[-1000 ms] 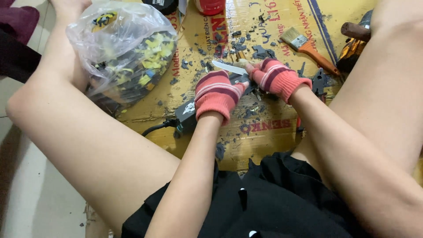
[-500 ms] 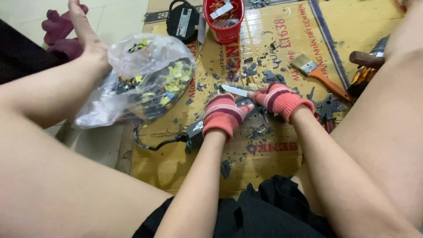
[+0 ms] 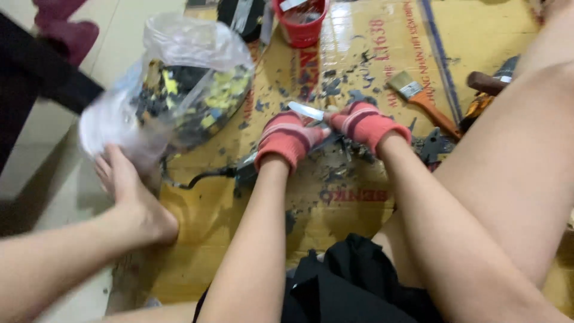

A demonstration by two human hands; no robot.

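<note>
Both gloved hands meet over the yellow cardboard sheet point(image 3: 359, 48): the right hand point(image 3: 366, 122) has its fingers closed on a knife point(image 3: 306, 111), blade pointing toward the left hand point(image 3: 288, 137), whose fingers curl around a dark part point(image 3: 248, 170). Dark scraps point(image 3: 335, 173) lie beneath the fingers. Beyond them stand a paintbrush point(image 3: 421, 98), a red bucket point(image 3: 302, 30) and a clear bag point(image 3: 179, 90); tiled floor point(image 3: 48, 137) lies leftward.

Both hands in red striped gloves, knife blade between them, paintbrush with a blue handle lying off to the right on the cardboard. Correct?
Not quite: the paintbrush has an orange handle, not blue, as the head view shows. The rest holds: the left hand and right hand wear red striped gloves, the knife blade sits between them, and the brush lies to the right on the cardboard.
</note>
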